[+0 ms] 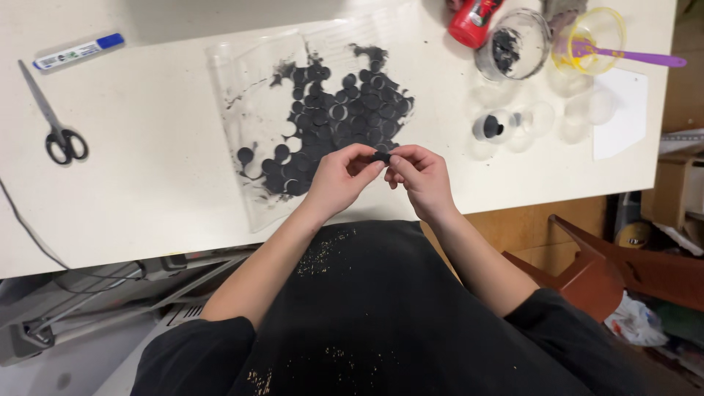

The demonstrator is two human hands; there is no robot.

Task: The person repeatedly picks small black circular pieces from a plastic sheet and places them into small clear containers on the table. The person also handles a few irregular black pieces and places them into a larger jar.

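two hands meeting over the near edge of the white table (147,198), left hand (339,178) and right hand (422,176), fingertips of both pinched shut on one small black disc (380,156) between them. just beyond, many more black discs (330,125) spread in a dark heap on a clear plastic sheet (242,81). far left, scissors (55,121) lying flat, a marker with a blue cap (77,51) above them. far right, a red bottle (473,20) on its side touching a clear cup with black bits (513,44), a yellow cup (594,37) with a purple spoon (631,55) resting in it, several small clear cups (513,125) near a white paper (623,110).
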